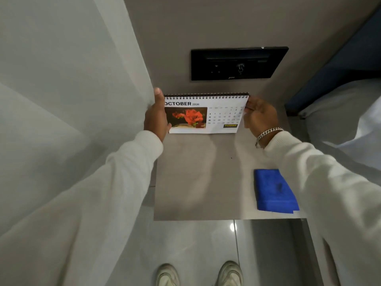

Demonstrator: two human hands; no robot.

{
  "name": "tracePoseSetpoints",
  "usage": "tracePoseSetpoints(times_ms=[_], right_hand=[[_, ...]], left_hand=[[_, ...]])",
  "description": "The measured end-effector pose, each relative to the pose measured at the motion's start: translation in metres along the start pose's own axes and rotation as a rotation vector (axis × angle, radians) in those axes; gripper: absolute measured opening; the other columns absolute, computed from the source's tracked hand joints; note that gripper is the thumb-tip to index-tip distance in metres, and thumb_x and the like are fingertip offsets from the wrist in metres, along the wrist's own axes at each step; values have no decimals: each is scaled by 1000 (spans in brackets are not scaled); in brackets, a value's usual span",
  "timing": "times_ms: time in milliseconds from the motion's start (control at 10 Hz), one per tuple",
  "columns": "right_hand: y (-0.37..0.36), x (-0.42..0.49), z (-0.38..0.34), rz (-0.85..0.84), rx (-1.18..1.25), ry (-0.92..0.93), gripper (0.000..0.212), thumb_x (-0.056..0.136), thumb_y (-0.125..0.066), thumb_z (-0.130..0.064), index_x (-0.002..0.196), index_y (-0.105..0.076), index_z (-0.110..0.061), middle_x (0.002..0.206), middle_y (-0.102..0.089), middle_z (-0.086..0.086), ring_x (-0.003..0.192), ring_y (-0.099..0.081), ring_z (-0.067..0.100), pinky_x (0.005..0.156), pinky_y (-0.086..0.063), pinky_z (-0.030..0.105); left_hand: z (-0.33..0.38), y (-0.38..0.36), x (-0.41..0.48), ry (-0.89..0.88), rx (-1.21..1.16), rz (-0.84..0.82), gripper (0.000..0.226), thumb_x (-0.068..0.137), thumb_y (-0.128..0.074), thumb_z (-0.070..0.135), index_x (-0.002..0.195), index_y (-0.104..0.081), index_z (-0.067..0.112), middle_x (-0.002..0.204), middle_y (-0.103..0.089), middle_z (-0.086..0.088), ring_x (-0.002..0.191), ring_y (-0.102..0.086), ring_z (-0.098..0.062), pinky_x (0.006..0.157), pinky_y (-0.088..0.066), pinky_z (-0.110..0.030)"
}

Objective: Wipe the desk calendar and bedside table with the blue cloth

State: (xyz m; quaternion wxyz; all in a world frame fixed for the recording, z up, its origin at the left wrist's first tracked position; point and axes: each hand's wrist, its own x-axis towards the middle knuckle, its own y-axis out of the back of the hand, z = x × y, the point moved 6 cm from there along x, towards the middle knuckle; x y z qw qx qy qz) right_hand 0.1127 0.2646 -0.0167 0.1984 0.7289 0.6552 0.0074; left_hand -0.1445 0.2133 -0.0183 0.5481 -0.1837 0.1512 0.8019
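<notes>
We see two hands at work here, one on each side of a single desk calendar (206, 112). The left hand (155, 118) clasps the calendar's left edge, fingers reaching up past the spiral binding and the thumb pressed on the lower left corner of the page. The right hand (258, 118) meets the right edge with its fingertips near the top corner; its grip looks light, fingers only partly curled, touching the page edge. Both sleeves are white, and we count one silver chain bracelet (268, 134) on the right wrist.

The calendar stands at the back of the counter (195, 182), close to the wall, its face turned toward us. It shows one month — October — with one photo of a red flower on the left half and one date grid on the right. Whether its base rests on the counter or is lifted just off it, we cannot tell.

One blue cloth (275, 191) lies folded flat on the counter's right front part, well apart from the calendar and untouched by either hand; the right sleeve passes above its far corner. One tiny dark speck sits on the bare surface between calendar and cloth.

On the wall above the calendar we count one black switch panel (237, 64). To the right is a bed (350, 120) with pale bedding against a dark blue headboard. Below the counter's front edge — on glossy floor tiles — two pale shoes (198, 274) point forward.
</notes>
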Motion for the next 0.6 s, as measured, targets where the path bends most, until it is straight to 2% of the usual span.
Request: tracePoseSetpoints(times_ms=[100, 200, 300, 400, 500, 600], right_hand=[[-4, 15, -5, -21, -14, -2, 56, 76, -40, 14, 120, -62, -11, 113, -71, 2, 104, -66, 18, 55, -43, 17], [-7, 20, -10, -33, -6, -4, 55, 75, -38, 13, 118, -63, -11, 105, -71, 0, 84, -67, 7, 44, -41, 10], [-7, 23, -13, -52, -23, 29, 53, 74, -36, 10, 106, -67, -20, 89, -71, -7, 51, -60, -9, 39, -41, 8], [-6, 21, -13, -84, -70, 2, 53, 71, -37, 10, 93, -68, -27, 77, -71, -18, 58, -65, -7, 41, -45, 11], [-5, 23, -15, -127, -111, -49, 44, 73, -49, 10, 112, -62, -4, 110, -71, 3, 99, -66, 19, 80, -58, 26], [9, 19, -22, -61, -147, -87, 60, 82, -57, -2, 140, -41, -3, 132, -55, 11, 122, -53, 28, 106, -41, 25]], left_hand=[[12, -3, 16, -9, -3, 19, 57, 86, -23, 76, 98, -53, 29, 103, -48, 4, 93, -48, -15, 93, -43, -40], [16, -5, 24, -11, 16, 42, 56, 87, -20, 76, 101, -50, 31, 98, -55, 10, 90, -54, -12, 91, -43, -39], [17, -6, 25, -33, 18, 66, 54, 89, -19, 73, 97, -51, 30, 90, -59, 15, 84, -58, -10, 88, -43, -37], [20, -5, 22, -45, 18, 72, 47, 90, -20, 72, 81, -49, 36, 84, -59, 16, 77, -56, -5, 86, -43, -37], [24, -4, 18, -51, -20, 49, 47, 89, -24, 72, 85, -50, 33, 89, -61, 12, 82, -58, -10, 86, -46, -36], [38, -1, 6, -98, 58, 135, 44, 91, -29, 69, 71, -46, 33, 84, -62, 0, 80, -58, -19, 85, -48, -36]])
